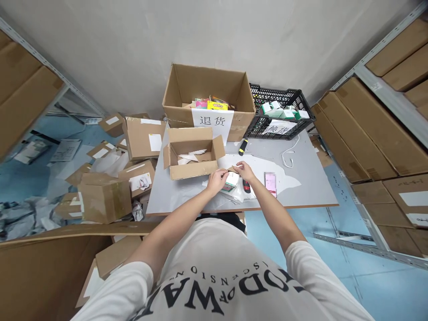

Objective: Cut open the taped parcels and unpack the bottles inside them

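Head view: at the centre of the frame both hands meet over a small white box (231,179) with a green and red edge, held just above the near part of the table (310,187). The left hand (216,180) cups the box's left side, fingers curled round it; the right hand (245,170) sits at its top right, fingertips pinched on what looks like a small cardboard flap — the exact contact is too small to tell. To handle this well, I judge the left hand should keep the box steady and level while the right works the flap with fingertips only, so the thin card does not tear or crumple.

Both forearms reach forward from the lower frame and converge, wrists slightly bent inward, elbows apart.

Just left of the hands stands an open carton (191,154) with paper inside. A red pen-like object (246,186) lies just right of the box, and a pink packet (270,183) further right. At upper centre sits a large carton (209,98) with a paper sign, a black crate (280,113) beside it — a pile of cartons (113,178) covers the floor at left.
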`<state>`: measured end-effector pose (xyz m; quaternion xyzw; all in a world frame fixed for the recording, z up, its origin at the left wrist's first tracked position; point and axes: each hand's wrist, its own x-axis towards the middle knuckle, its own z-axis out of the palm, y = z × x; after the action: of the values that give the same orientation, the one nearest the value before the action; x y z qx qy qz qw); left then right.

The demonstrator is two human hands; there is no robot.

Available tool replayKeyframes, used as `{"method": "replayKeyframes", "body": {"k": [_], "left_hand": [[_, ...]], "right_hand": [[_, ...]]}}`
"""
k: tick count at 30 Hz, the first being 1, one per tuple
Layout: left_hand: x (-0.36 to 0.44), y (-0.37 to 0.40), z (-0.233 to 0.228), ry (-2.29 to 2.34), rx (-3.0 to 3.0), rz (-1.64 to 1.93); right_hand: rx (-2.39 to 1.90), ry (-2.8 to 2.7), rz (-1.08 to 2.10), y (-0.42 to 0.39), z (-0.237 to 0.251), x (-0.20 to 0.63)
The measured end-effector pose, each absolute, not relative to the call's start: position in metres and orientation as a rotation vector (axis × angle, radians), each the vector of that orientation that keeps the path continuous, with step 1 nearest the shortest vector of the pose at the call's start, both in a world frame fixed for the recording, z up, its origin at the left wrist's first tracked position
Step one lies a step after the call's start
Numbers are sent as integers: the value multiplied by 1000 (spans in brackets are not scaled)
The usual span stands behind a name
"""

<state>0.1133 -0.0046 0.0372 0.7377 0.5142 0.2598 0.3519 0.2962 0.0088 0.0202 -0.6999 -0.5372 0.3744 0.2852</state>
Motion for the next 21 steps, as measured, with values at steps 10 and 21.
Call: {"method": "replayKeyframes", "body": {"k": [10, 21], "left_hand": [[130, 7, 56, 1635, 1814, 477], [134, 18, 64, 1681, 1799, 354]], "right_hand": [[-1565, -2491, 310, -15, 67, 305], [-1750, -2463, 308, -15, 73, 299]]}}
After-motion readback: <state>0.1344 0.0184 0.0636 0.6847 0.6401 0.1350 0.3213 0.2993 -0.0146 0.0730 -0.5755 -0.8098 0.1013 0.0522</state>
